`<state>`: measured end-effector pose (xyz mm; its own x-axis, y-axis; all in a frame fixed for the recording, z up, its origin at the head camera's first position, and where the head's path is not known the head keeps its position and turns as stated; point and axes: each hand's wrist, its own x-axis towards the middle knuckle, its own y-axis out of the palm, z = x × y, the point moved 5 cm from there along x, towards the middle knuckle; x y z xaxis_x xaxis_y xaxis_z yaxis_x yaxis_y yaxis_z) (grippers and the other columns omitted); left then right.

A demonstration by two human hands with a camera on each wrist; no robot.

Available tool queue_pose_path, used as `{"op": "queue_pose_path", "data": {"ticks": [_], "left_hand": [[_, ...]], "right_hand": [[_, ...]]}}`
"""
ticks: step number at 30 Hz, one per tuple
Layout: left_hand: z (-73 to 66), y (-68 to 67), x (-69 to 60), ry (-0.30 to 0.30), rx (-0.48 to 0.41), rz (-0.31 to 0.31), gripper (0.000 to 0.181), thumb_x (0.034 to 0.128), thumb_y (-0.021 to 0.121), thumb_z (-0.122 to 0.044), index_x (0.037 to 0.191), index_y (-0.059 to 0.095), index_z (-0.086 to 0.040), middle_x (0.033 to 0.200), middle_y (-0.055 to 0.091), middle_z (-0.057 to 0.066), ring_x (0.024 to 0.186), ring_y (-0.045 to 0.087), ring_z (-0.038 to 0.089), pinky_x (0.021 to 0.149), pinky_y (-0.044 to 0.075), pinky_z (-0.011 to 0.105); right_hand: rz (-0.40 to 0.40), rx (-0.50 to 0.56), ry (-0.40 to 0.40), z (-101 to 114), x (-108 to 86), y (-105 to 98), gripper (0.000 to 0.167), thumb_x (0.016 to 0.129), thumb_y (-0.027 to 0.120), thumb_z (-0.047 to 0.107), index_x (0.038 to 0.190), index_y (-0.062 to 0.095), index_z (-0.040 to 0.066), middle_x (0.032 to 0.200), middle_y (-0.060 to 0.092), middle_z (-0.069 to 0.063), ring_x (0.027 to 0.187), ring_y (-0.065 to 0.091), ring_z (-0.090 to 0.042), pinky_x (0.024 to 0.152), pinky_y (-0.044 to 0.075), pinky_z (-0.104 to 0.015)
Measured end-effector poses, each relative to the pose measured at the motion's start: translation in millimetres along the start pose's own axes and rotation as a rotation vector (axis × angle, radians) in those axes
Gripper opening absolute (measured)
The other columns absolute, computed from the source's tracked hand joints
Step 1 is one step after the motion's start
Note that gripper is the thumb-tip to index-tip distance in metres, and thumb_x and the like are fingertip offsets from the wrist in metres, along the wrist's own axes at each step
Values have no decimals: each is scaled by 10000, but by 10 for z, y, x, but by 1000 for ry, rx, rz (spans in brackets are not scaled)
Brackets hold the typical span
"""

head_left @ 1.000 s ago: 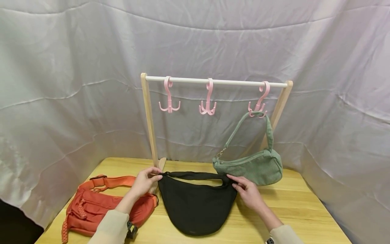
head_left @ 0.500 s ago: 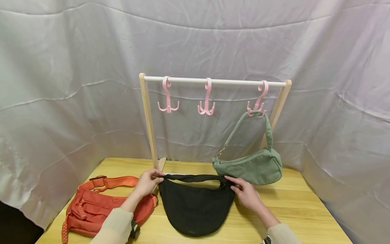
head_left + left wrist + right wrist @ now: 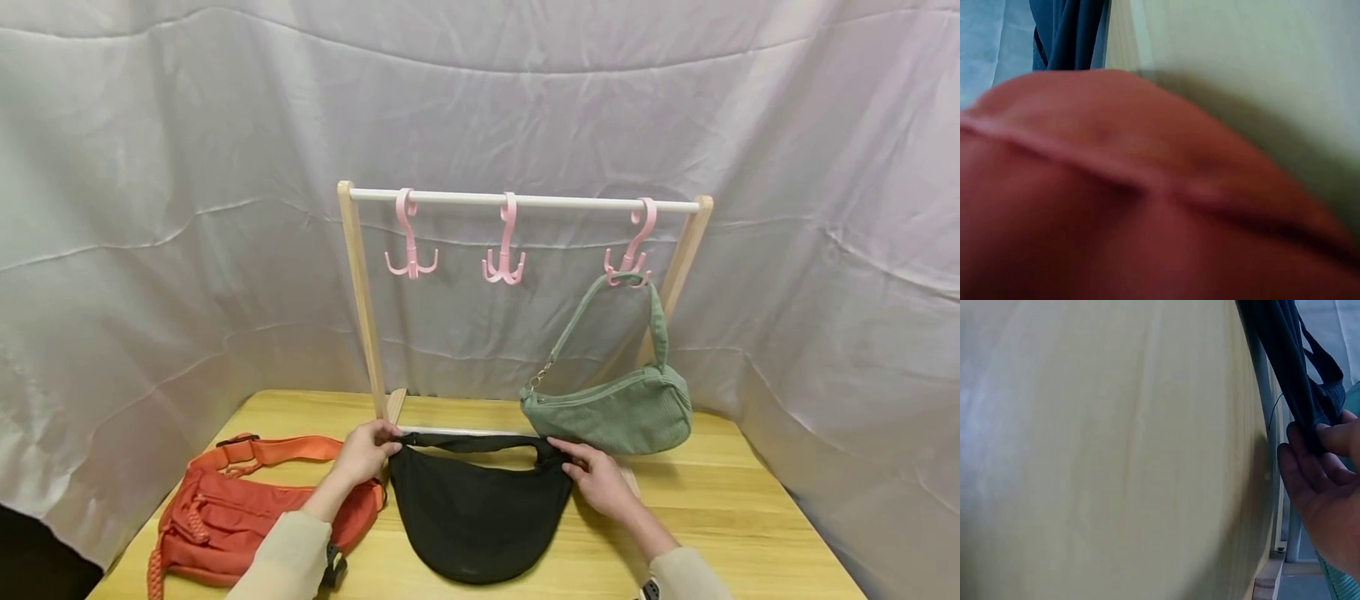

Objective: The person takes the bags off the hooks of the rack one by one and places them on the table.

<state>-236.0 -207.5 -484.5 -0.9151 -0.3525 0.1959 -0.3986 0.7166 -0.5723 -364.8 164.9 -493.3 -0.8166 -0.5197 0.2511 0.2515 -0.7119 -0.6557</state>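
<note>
A black crescent-shaped shoulder bag is stretched between the two hands in front of the rack, its short strap along the top. My left hand pinches its upper left corner where the strap joins. At the opposite corner, my right hand grips the bag between thumb and fingers; the right wrist view shows this right hand holding the gathered black cloth. Whether the bag's bottom touches the table cannot be told. Red cloth fills most of the left wrist view, hiding the left hand there.
A wooden rack with a white rail stands behind, carrying a left pink hook, a middle pink hook and a right one. A green corduroy bag hangs from the right hook. A red waist bag lies on the wooden table.
Both hands have moved slightly down in the head view with the black bag, uncovering more of the rack's lower white bar behind its strap. The whole view has also shifted a little.
</note>
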Motion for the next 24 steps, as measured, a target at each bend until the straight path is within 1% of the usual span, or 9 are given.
{"op": "queue_pose_path", "data": {"ticks": [2, 6, 9, 10, 13, 15, 19, 22, 24], "left_hand": [[-8, 4, 10, 0, 5, 7, 98, 928, 724, 38, 1010, 728, -16, 928, 721, 82, 856, 651, 220, 744, 532, 358], [-9, 18, 21, -5, 21, 13, 100, 917, 740, 31, 1004, 728, -18, 923, 730, 74, 871, 673, 232, 774, 554, 395], [-13, 25, 30, -5, 36, 14, 102, 911, 749, 25, 1001, 728, -17, 924, 739, 71, 878, 688, 239, 783, 565, 413], [-13, 26, 27, -7, 37, 15, 102, 910, 750, 24, 1002, 729, -14, 926, 742, 72, 880, 691, 241, 782, 566, 415], [-21, 28, 23, -14, 41, 21, 104, 910, 749, 25, 1009, 730, -4, 927, 744, 80, 881, 694, 248, 772, 570, 418], [-17, 30, 24, -23, 42, 25, 106, 912, 746, 27, 1013, 731, -1, 928, 744, 82, 883, 695, 252, 768, 573, 421], [-23, 32, 26, -29, 49, 28, 111, 911, 738, 37, 1017, 732, 3, 930, 744, 87, 888, 696, 258, 762, 576, 420], [-43, 32, 21, -27, 53, 28, 116, 909, 735, 47, 1019, 733, 9, 932, 746, 95, 891, 699, 262, 763, 575, 416], [-53, 33, 17, -29, 51, 30, 120, 909, 732, 54, 1021, 734, 13, 935, 747, 102, 898, 701, 267, 772, 577, 418]], "right_hand": [[8, -16, 6, -13, 2, 14, 475, 955, 692, -40, 1368, 708, 195, 1260, 703, -122, 952, 564, -199, 797, 456, -300], [30, -31, 19, -42, -3, 44, 487, 957, 690, -37, 1383, 698, 199, 1284, 696, -127, 972, 568, -183, 813, 462, -299], [42, -22, 26, -53, -11, 52, 490, 952, 687, -48, 1385, 694, 180, 1156, 710, -109, 908, 559, -172, 772, 451, -273], [45, -16, 28, -50, -17, 52, 490, 949, 686, -54, 1384, 695, 171, 1078, 703, -90, 862, 538, -172, 743, 432, -269], [53, -16, 28, -33, -30, 49, 497, 946, 682, -66, 1394, 685, 151, 875, 613, -36, 773, 489, -167, 687, 394, -267], [44, -26, 29, -24, -32, 48, 502, 940, 691, -68, 1391, 686, 151, 892, 629, -35, 783, 499, -166, 687, 400, -272], [23, -50, 21, -9, -35, 48, 514, 923, 708, -75, 1384, 692, 150, 995, 689, -52, 832, 533, -169, 718, 435, -280], [24, -66, 20, -3, -43, 50, 532, 911, 715, -84, 1390, 687, 146, 892, 642, -25, 807, 523, -155, 712, 431, -275], [31, -78, 18, 2, -49, 51, 542, 906, 718, -87, 1397, 680, 140, 816, 566, 15, 769, 498, -144, 691, 415, -271]]}}
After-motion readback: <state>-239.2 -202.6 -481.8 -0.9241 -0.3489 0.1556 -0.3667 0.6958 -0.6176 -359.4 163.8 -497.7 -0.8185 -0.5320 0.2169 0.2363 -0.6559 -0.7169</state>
